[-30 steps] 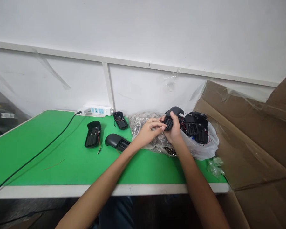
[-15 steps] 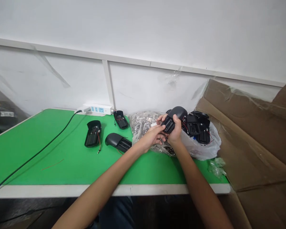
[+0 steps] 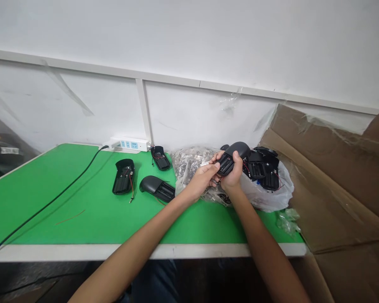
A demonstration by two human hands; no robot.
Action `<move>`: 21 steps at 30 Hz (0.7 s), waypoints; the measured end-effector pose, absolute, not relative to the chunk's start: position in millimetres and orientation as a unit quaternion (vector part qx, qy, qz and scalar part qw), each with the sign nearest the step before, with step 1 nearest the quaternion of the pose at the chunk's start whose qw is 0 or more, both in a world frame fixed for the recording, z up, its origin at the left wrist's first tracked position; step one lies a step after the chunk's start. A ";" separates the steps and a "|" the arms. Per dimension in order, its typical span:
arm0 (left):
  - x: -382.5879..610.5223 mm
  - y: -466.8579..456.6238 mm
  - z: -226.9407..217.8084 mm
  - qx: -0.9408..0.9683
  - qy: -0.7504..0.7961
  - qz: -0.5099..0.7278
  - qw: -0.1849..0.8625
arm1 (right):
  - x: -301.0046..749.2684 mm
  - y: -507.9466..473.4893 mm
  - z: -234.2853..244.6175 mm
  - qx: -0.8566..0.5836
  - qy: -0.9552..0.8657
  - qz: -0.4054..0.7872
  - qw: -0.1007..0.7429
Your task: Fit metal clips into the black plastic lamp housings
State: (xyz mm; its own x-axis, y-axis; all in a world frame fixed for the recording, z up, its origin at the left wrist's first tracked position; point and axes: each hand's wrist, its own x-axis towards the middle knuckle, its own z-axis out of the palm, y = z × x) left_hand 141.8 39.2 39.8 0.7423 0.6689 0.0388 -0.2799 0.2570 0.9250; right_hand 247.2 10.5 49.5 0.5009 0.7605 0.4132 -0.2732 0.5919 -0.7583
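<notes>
A black plastic housing with a rounded top and open battery slots [image 3: 234, 150] is held between my two hands over the plastic bags. My right hand [image 3: 233, 173] wraps round its right side, the thumb on top. At the lower left edge, my left hand [image 3: 205, 176] pinches the housing with thumb and fingers; some of those fingers are hidden behind it. Beneath my hands lies a clear bag of small metallic-looking parts [image 3: 189, 162]. To the right, a white plastic bag [image 3: 279, 195] holds several similar black housings [image 3: 262, 166] with thin wires.
Three more black housings lie left of the bags: one wired [image 3: 124, 179], one by the wall [image 3: 160, 158], one face-up [image 3: 157, 188]. A power strip [image 3: 131, 144] with a black cable [image 3: 63, 189] sits at the back. Cardboard [image 3: 328, 189] flanks the right side.
The housing has turned slightly in my hands, and its slots face me a little more. The fingers of my left hand have drawn in closer under it.
</notes>
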 end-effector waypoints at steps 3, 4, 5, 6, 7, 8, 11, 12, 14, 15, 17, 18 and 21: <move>141.6 39.4 38.9 0.522 0.187 0.306 0.774 | 247.3 11.0 49.0 -0.322 -0.375 0.322 0.808; 141.5 39.3 38.9 0.521 0.188 0.305 0.775 | 247.3 11.2 48.8 -0.322 -0.373 0.322 0.809; 141.4 39.3 38.9 0.519 0.189 0.303 0.776 | 247.4 11.5 48.7 -0.322 -0.371 0.322 0.809; 141.3 39.2 39.1 0.518 0.190 0.302 0.778 | 247.4 11.8 48.5 -0.322 -0.370 0.323 0.810; 141.3 39.2 39.3 0.517 0.190 0.299 0.779 | 247.5 12.1 48.4 -0.323 -0.369 0.323 0.809; 141.2 39.2 39.6 0.514 0.191 0.296 0.782 | 247.5 12.4 48.4 -0.323 -0.368 0.323 0.809; 141.4 39.2 40.0 0.503 0.193 0.292 0.790 | 247.4 13.0 48.2 -0.326 -0.365 0.323 0.810; 141.7 39.3 39.8 0.499 0.195 0.291 0.792 | 247.5 13.2 48.0 -0.329 -0.364 0.324 0.809; 142.4 39.7 39.1 0.493 0.199 0.289 0.796 | 248.0 13.4 47.6 -0.334 -0.359 0.325 0.809; 142.7 40.0 38.5 0.490 0.200 0.288 0.798 | 248.5 13.5 47.3 -0.336 -0.357 0.326 0.809; 143.3 40.6 37.6 0.483 0.197 0.288 0.803 | 249.5 13.6 46.7 -0.338 -0.357 0.332 0.805; 143.4 40.8 37.3 0.478 0.196 0.288 0.806 | 250.1 13.7 46.5 -0.338 -0.358 0.337 0.802; 143.2 40.8 37.8 0.465 0.195 0.287 0.814 | 250.9 13.8 46.2 -0.339 -0.361 0.344 0.798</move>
